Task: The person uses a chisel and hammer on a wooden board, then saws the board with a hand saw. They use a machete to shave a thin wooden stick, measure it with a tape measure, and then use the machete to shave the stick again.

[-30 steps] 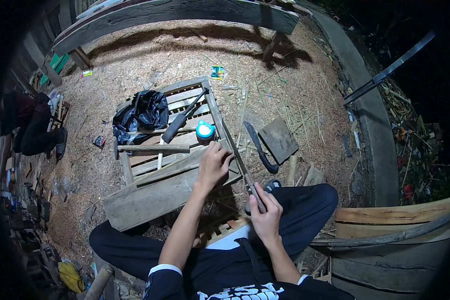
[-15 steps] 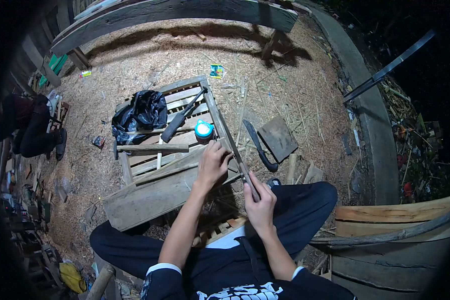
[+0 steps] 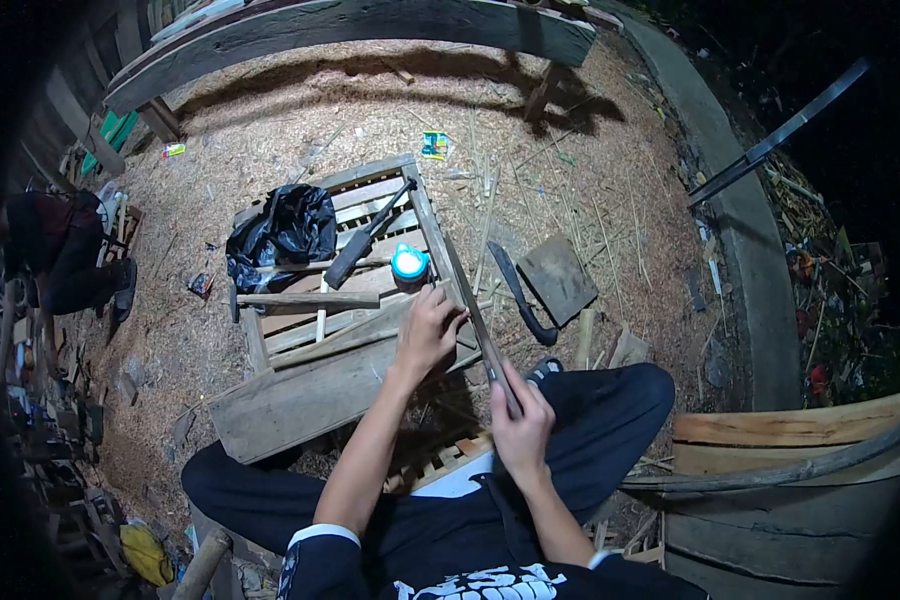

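My right hand (image 3: pixel 523 425) is wrapped round the lower end of a long, narrow dark blade or strip (image 3: pixel 477 318), which slants up and away over the slatted wooden frame. Just left of the strip, my left hand (image 3: pixel 430 333) has its fingers pinched together; what lies between them is too small to make out. Beyond its fingertips a cup-like object with a bright turquoise top (image 3: pixel 410 263) stands on the slats. A wide grey board (image 3: pixel 305 400) lies across the near side of the frame (image 3: pixel 427 215). A dark tool (image 3: pixel 350 258) rests on the slats.
A black plastic bag (image 3: pixel 288 232) lies on the frame's left. On the right are a curved machete (image 3: pixel 515 290) and a square board (image 3: pixel 558 278). A bench (image 3: pixel 350 30) spans the back. Another person (image 3: pixel 70 250) is at the far left; curved planks (image 3: pixel 790 500) stand lower right.
My right hand and the strip's lower end have shifted slightly down and to the right. My left hand has barely moved, its fingers still pinched.
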A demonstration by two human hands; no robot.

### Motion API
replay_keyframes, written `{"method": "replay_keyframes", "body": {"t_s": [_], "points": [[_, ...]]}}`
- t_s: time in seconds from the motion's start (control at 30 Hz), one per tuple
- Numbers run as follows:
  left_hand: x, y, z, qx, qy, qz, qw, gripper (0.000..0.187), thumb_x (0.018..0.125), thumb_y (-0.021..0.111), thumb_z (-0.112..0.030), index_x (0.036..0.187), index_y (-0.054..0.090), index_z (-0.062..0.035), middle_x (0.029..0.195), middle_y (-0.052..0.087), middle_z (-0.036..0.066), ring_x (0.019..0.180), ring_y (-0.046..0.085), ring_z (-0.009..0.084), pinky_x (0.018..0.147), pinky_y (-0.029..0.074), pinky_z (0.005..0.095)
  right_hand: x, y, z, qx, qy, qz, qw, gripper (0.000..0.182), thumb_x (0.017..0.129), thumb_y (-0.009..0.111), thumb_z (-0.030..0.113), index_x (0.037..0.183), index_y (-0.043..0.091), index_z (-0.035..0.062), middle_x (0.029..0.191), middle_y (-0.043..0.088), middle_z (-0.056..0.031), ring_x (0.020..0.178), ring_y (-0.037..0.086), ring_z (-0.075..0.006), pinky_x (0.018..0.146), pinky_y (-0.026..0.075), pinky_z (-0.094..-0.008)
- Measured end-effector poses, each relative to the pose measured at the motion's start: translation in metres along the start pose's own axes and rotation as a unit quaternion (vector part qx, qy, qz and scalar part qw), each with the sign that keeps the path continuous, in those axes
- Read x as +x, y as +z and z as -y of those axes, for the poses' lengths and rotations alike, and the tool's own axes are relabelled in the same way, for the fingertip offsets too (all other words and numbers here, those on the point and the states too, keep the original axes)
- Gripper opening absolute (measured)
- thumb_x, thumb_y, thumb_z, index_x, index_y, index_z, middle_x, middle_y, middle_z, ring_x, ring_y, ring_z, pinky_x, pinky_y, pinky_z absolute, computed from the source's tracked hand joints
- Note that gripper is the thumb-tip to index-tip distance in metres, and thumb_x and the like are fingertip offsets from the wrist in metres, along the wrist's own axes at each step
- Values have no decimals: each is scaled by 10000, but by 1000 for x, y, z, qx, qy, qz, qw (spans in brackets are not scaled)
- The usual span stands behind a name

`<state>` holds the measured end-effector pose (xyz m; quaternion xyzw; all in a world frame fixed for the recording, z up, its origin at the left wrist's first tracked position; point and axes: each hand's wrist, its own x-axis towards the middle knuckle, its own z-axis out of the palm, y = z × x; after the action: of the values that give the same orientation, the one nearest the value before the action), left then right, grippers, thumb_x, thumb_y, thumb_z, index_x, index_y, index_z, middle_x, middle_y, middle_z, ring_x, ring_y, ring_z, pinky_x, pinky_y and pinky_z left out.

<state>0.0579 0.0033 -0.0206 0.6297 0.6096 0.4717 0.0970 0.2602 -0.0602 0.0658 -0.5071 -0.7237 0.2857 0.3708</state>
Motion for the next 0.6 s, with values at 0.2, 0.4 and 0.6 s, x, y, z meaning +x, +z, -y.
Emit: {"method": "replay_keyframes", "body": {"t_s": [0.2,0.4,0.6], "points": [[4,-3,-2,15,-16,2,1000,135,852,811,-94,912,720,-13,895,575,140,923,569,351,788,487,468,-25,-11,1,2,2,-20,1000,356,972,707,67,1312,714,-37,951,740,-197,795,729,-259,751,564,-358],[4,-8,1,-26,-6,16,1000,140,855,812,-103,898,709,-18,893,566,138,913,561,352,767,479,465,-4,20,4,3,15,-9,1000,347,996,680,64,1329,693,-30,1018,726,-228,915,724,-349,812,562,-415],[2,-7,0,-22,0,35,999,155,850,814,-104,913,702,-17,906,571,139,910,566,361,770,482,475,-6,11,9,-1,32,-5,999,349,1008,668,87,1330,685,-45,1036,726,-251,915,713,-398,815,556,-435]]}}
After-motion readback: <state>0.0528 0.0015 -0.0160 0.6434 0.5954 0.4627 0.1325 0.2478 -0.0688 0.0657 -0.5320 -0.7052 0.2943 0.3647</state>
